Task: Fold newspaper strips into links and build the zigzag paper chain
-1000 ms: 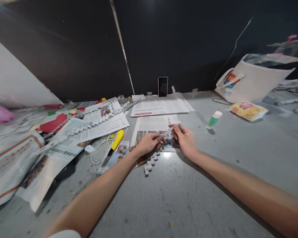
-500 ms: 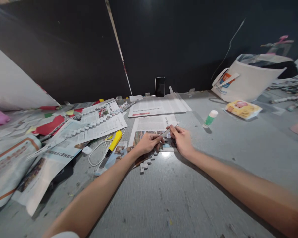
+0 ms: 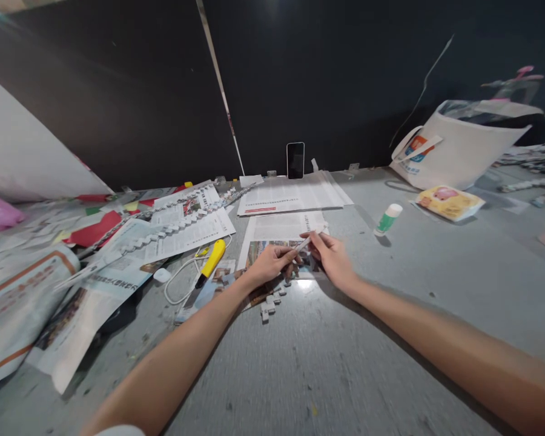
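Between my two hands a narrow folded paper strip [image 3: 303, 244] slants up to the right. My left hand [image 3: 272, 264] pinches its lower end, with thumb and fingers closed. At the upper end, my right hand [image 3: 330, 253] grips it between thumb and index finger. A zigzag chain of small folded paper pieces [image 3: 269, 307] comes out below my left hand; whether it joins the strip is hidden by my fingers. Both hands are above a printed newspaper sheet [image 3: 258, 230].
A yellow utility knife [image 3: 214, 257] with a white cord lies left of my hands. To the right stand a green-and-white glue stick [image 3: 387, 220], a yellow packet [image 3: 449, 203] and a white bag [image 3: 467, 145]. A phone [image 3: 295, 160] leans upright behind stacked papers [image 3: 295, 197]. Another paper chain [image 3: 172, 229] lies left.
The view has shifted slightly, so everything sits a little further right. My right fingers have closed in a little along the paper strip; both hands keep hold of it.
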Action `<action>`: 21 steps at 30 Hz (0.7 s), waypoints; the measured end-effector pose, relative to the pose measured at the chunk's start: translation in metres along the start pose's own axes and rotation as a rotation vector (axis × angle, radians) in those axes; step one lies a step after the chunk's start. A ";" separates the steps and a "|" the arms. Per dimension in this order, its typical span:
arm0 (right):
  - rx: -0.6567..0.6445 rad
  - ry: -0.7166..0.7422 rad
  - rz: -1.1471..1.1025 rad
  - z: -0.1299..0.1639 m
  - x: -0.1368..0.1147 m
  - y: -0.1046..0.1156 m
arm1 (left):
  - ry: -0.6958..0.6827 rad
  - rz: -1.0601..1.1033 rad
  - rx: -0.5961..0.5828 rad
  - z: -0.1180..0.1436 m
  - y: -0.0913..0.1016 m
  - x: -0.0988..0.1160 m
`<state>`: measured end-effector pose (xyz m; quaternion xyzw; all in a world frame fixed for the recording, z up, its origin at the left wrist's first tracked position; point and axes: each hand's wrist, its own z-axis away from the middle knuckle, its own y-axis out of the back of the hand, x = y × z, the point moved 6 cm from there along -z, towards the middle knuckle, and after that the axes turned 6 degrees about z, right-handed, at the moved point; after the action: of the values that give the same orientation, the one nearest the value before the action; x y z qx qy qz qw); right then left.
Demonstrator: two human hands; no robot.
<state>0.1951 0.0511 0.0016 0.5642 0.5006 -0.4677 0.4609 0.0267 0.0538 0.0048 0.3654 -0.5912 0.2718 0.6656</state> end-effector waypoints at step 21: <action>-0.142 0.469 0.539 0.018 -0.016 -0.013 | -0.011 0.138 -0.023 0.004 -0.001 0.002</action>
<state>0.1795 0.0322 0.0144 0.7345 0.4573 -0.1514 0.4781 0.0254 0.0504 0.0067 0.3176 -0.6216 0.3084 0.6462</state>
